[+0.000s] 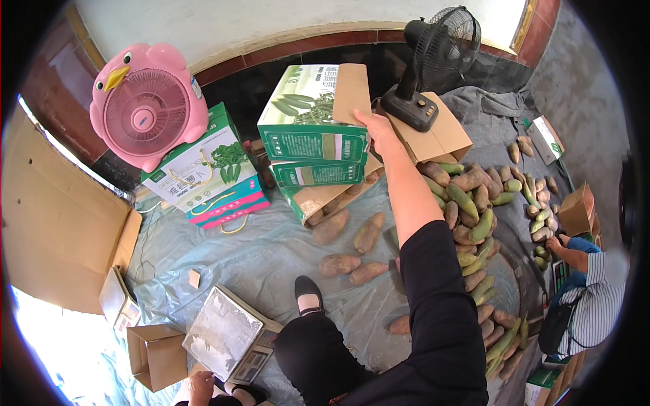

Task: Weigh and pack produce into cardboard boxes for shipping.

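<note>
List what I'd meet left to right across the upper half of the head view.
Pink fan → the green-and-white carton with the right hand at its right edge → black fan → small white box.

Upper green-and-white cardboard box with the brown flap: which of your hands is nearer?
Right. The right hand touches the brown flap of the box; the left hand is out of view.

Plastic-sheeted floor (203, 250) | loose brown tubers (369, 233) | scale (225, 331) | open carton (159, 355) | stacked green cartons (315, 174)

Lower-left glare; curved edges
</note>
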A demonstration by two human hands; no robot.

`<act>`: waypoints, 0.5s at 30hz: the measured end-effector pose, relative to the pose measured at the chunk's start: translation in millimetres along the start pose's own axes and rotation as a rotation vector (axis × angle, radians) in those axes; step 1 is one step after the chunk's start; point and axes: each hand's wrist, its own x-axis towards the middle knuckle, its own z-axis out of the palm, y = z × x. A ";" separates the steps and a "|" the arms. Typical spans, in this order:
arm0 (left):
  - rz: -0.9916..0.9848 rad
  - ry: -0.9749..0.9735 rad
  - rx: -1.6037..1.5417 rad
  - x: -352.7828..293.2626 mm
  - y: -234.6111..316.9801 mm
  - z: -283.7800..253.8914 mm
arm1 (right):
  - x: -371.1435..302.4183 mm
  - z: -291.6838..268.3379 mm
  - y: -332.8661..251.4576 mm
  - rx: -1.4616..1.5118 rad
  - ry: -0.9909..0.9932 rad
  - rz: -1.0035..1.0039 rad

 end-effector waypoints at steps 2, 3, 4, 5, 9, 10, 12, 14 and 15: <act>-0.035 0.010 0.018 -2.7 3.2 -1.1 | -2.9 6.4 3.5 0.060 -0.033 0.065; -0.037 0.011 0.016 -4.4 1.6 -2.1 | -5.1 9.3 2.4 0.084 -0.045 0.098; -0.033 0.012 0.002 -5.0 -1.3 -3.1 | -7.5 12.3 0.9 0.107 -0.057 0.130; -0.029 0.013 -0.012 -6.3 -3.1 -4.1 | -10.1 15.4 -0.8 0.106 -0.061 0.129; -0.002 0.020 -0.003 -3.3 -0.2 -3.8 | -25.9 20.9 -10.2 0.189 -0.050 0.058; -0.003 0.006 0.005 -1.0 1.9 -4.7 | -30.6 21.5 -14.1 0.178 -0.044 0.021; -0.004 -0.004 0.008 -1.1 6.6 -8.8 | -45.8 30.9 -25.9 0.192 -0.053 -0.023; -0.010 0.009 0.027 -5.9 11.0 -13.2 | -67.0 39.5 -38.9 0.206 -0.068 -0.063; -0.010 0.012 0.022 -6.6 11.4 -13.9 | -77.2 40.8 -44.8 0.145 -0.081 -0.083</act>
